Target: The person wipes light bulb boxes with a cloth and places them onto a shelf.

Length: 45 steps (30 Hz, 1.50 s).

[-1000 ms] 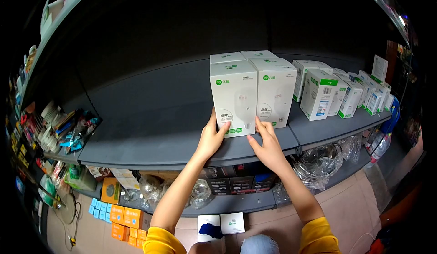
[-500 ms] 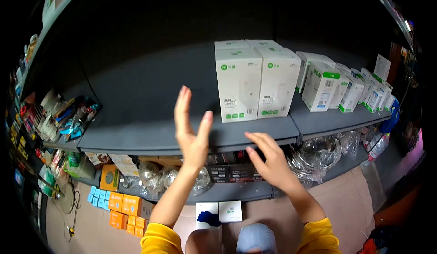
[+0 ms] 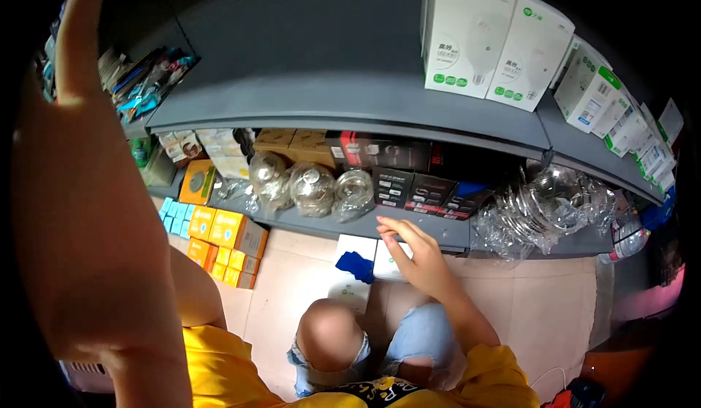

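Observation:
My left hand (image 3: 95, 196) is raised very close to the camera and fills the left side. One stretched digit points up, the rest is dark or out of frame, and nothing shows in it. My right hand (image 3: 416, 254) hovers, empty, with fingers extended, over the white boxes on the floor. A dark blue cloth (image 3: 355, 266) lies on these boxes, just left of that hand. One white floor box (image 3: 349, 291) shows below the cloth; another white box (image 3: 387, 263) is partly hidden behind my right hand. Tall white bulb boxes (image 3: 467, 35) stand on the grey shelf (image 3: 292, 94).
Smaller white-green boxes (image 3: 588, 90) line the shelf's right end. The lower shelf holds plastic-wrapped metal lamp parts (image 3: 312, 189), black cartons (image 3: 427, 192) and bagged metal rings (image 3: 540, 211). Orange boxes (image 3: 226, 229) and light-blue boxes (image 3: 175, 216) are stacked on the floor at left.
My view has tilted down toward the floor. My left hand has moved from in front of the shelf up close to the camera; my right hand is now above the floor boxes.

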### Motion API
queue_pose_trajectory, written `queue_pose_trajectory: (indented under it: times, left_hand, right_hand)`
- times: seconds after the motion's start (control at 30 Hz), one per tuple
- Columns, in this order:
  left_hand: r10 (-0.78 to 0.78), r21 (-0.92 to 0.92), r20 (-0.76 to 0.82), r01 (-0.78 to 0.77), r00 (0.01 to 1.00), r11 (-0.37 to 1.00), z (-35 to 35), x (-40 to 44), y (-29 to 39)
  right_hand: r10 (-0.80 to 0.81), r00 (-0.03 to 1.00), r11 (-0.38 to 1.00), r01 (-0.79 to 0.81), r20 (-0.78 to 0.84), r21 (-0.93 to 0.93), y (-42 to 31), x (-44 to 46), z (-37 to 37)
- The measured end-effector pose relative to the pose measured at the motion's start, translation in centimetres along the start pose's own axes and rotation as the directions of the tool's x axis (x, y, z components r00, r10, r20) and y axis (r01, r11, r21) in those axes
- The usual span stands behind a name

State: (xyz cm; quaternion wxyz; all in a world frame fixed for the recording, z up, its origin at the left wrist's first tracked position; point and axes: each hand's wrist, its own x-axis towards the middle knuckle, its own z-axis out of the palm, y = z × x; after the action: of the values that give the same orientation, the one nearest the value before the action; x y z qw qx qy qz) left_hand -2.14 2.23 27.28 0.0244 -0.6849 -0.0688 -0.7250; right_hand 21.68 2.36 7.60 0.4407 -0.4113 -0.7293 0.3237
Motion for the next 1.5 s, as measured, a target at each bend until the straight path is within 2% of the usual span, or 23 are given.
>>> queue_pose_trajectory:
  times: [0.07, 0.27, 0.37, 0.6, 1.13, 1.5]
  left_hand:
    - [-0.004, 0.021, 0.03, 0.004, 1.0, 1.0, -0.9, -0.2, 0.6]
    - [-0.017, 0.064, 0.088, 0.012, 0.996, 0.998, -2.4, -0.8, 1.7]
    - [-0.019, 0.076, 0.111, 0.01, 0.994, 0.997, -3.1, -0.8, 2.0]
    - [-0.036, 0.082, 0.142, 0.025, 0.989, 0.996, -3.6, -1.2, 2.1]
    - [-0.06, 0.067, 0.16, 0.049, 0.985, 0.997, -3.5, -1.7, 1.7]
    - [-0.124, -0.034, 0.176, 0.132, 0.977, 0.991, -1.7, -2.4, 0.2]
  right_hand:
    - [0.038, 0.999, 0.998, -0.038, -0.02, 0.04, 1.3, -0.4, 0.9]
    - [0.139, 0.986, 0.99, -0.139, -0.089, 0.001, 5.5, -2.6, 3.3]
    - [0.19, 0.981, 0.982, -0.191, 0.029, 0.018, 6.9, -3.9, 3.9]
    - [0.2, 0.977, 0.976, -0.193, 0.07, -0.097, 6.3, -4.3, 4.2]
    - [0.224, 0.97, 0.972, -0.216, 0.093, -0.089, 7.1, -4.4, 4.4]
    - [0.218, 0.971, 0.975, -0.211, 0.095, -0.074, 7.0, -4.4, 4.4]
